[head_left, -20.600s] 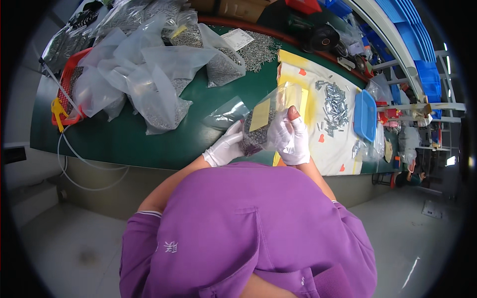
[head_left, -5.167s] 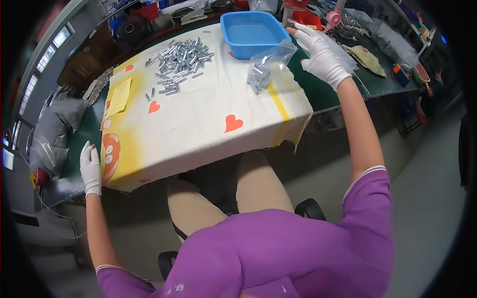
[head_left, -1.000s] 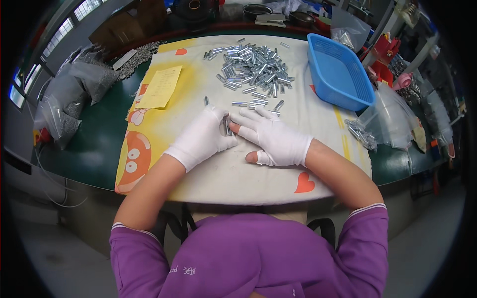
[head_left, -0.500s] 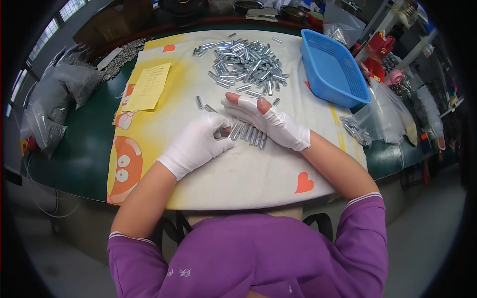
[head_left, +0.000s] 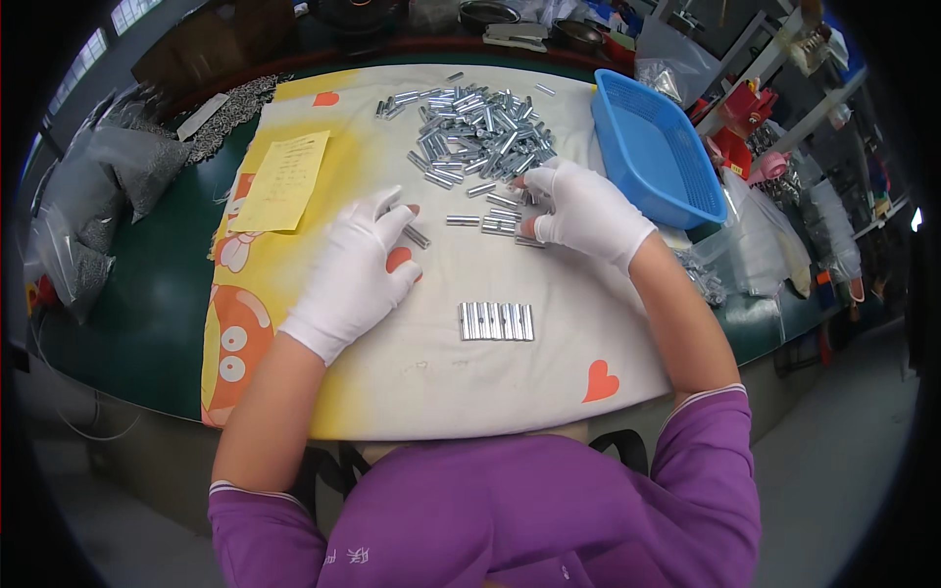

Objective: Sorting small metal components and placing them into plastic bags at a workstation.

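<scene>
Several short silver metal tubes lie side by side in a neat row on the cloth, apart from both hands. My left hand, in a white glove with some bare fingertips, hovers over the cloth with thumb and fingers apart. Its fingertips are beside a loose metal tube. My right hand, gloved likewise, curves over the near right edge of a heap of tubes. Thumb and fingers are spread around a few tubes, partly hidden beneath the hand; no firm grip shows.
A patterned white and yellow cloth covers the green table. On it lies a yellow written sheet at left. A blue plastic basket stands at the right. Clear bags of small parts sit left; more plastic bags lie right.
Both hands have left the tube row, which now lies straighter and nearer to me. My left hand moved left and opened; my right hand moved away from me to the heap's edge.
</scene>
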The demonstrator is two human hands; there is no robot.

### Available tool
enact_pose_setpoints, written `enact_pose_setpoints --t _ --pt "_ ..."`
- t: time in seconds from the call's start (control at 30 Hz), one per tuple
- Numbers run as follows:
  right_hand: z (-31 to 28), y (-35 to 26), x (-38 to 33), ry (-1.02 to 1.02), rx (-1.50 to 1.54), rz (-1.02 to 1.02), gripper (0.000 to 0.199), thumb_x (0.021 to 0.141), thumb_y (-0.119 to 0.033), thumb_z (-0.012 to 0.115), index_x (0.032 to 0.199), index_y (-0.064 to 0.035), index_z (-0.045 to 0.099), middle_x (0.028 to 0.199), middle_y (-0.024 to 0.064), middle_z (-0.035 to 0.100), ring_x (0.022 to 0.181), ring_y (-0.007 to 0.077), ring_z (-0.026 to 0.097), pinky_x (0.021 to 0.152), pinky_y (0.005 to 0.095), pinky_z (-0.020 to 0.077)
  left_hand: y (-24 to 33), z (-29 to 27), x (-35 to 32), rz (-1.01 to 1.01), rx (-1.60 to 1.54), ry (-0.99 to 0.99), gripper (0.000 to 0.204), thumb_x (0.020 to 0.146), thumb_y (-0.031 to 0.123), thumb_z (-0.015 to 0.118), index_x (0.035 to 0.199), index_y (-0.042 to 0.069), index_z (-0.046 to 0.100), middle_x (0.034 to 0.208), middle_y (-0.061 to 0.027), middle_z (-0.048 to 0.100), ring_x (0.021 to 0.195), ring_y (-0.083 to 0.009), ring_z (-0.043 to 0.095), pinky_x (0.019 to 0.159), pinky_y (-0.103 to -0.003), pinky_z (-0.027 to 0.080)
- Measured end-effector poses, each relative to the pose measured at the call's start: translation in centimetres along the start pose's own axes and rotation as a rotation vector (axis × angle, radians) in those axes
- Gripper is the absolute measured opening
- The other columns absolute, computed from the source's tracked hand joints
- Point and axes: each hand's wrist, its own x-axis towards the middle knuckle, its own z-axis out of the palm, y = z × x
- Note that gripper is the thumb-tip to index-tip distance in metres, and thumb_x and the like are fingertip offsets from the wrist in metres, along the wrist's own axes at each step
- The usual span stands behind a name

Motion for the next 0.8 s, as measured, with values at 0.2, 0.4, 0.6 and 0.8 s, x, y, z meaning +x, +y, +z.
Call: enact_pose_setpoints --t 0.2,0.4,0.6,0.8 --pt "1.7 -1.3 1.3 -0.119 -0.01 -0.12 0.046 0.075 -0.017 0.074 0.117 -0.0013 0.062 0.106 0.0178 0.058 0.094 0.0327 0.061 0.083 0.037 0.0494 -0.9 0.7 1.1 -0.047 -0.002 0.039 0.024 0.075 0.006 0.069 0.098 0.001 0.066 0.105 -0.014 0.065 0.103 -0.0314 0.058 0.09 -0.037 0.047" --pt "1.5 -3.6 1.8 -0.291 0.037 -0.368 0.042 0.074 -0.01 0.074 0.114 -0.0042 0.063 0.105 0.0166 0.06 0.095 0.0327 0.061 0.084 0.0361 0.0495 0.0 -0.2 0.7 -0.058 0.04 -0.05 0.016 0.072 0.007 0.074 0.082 0.001 0.065 0.083 -0.0118 0.061 0.085 -0.0299 0.057 0.077 -0.038 0.048" --pt "3.2 -4.9 3.0 -0.328 0.139 -0.58 0.041 0.073 -0.002 0.07 0.113 -0.0051 0.064 0.109 0.0144 0.061 0.1 0.0326 0.06 0.088 0.0365 0.0492 0.0 -1.8 -0.2 -0.041 0.074 -0.104 0.019 0.071 0.007 0.074 0.085 -0.001 0.064 0.087 -0.0147 0.061 0.085 -0.0294 0.058 0.076 -0.037 0.049" --pt "3.8 -5.7 2.4 -0.241 0.306 -0.62 0.045 0.071 0.01 0.057 0.113 -0.0061 0.063 0.102 0.0166 0.061 0.096 0.0356 0.059 0.085 0.0374 0.0482 -0.1 -4.0 -0.8 -0.231 -0.057 -0.278 0.023 0.073 0.001 0.068 0.095 -0.005 0.061 0.09 -0.0173 0.059 0.087 -0.0301 0.061 0.08 -0.034 0.05"
